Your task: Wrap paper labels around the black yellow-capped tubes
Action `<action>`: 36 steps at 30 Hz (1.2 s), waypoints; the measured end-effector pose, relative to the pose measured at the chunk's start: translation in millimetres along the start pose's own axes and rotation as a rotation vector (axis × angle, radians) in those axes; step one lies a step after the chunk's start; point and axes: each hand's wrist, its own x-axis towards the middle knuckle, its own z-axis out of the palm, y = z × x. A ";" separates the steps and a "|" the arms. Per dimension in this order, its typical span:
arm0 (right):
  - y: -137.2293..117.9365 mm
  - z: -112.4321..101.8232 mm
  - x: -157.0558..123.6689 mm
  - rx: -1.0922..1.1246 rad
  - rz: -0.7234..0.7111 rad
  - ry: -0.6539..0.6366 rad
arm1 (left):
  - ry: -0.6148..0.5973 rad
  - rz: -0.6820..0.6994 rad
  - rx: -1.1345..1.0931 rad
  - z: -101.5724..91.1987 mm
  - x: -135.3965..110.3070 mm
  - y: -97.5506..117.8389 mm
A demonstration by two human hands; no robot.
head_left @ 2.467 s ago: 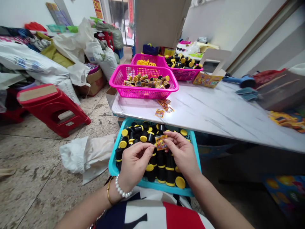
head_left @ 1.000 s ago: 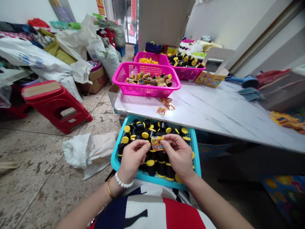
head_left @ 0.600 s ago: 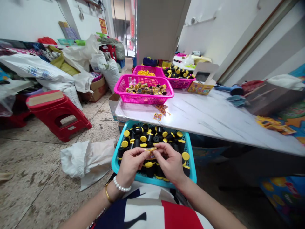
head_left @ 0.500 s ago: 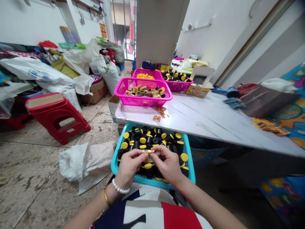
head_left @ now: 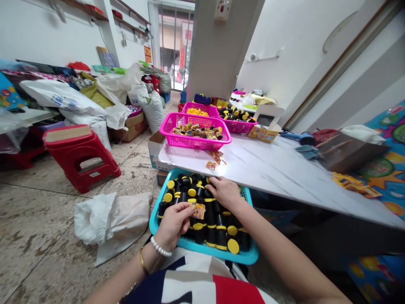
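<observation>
My left hand (head_left: 175, 221) pinches a small printed orange-and-purple label sleeve (head_left: 198, 211) between thumb and fingers. It hangs over a turquoise basket (head_left: 154, 219) full of black canisters with yellow lids. One such canister (head_left: 200, 191) lies just beyond the label. At the far right part of the basket, my right hand (head_left: 226, 192) has its thumb and fingers bent around a black canister (head_left: 208, 180), most of it covered by the fingers. On the table edge beyond the basket lie several flat printed labels (head_left: 211, 165).
A pink basket (head_left: 196, 143) of gold-labelled canisters stands on the white table (head_left: 268, 160). Behind it are pink baskets with yellow pieces (head_left: 197, 112) and black canisters (head_left: 236, 114). A red stool (head_left: 80, 158) and a white sack (head_left: 110, 223) are on the floor at left.
Both hands were together on the label. My right hand has let go of it and moved forward to a canister. My left hand still holds the label, its printed face now showing.
</observation>
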 end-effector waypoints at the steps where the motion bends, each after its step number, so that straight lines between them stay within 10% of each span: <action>1: 0.9 1.1 0.4 0.006 -0.005 0.001 | -0.003 -0.013 -0.024 -0.5 0.7 0.9; 17: 26.8 -19.9 -3.6 0.376 -0.353 -0.150 | -0.042 -0.102 -0.107 -3.5 10.5 10.6; 36: -1.7 -33.5 -50.7 1.710 0.204 0.023 | -0.099 -0.103 -0.262 23.8 32.0 30.1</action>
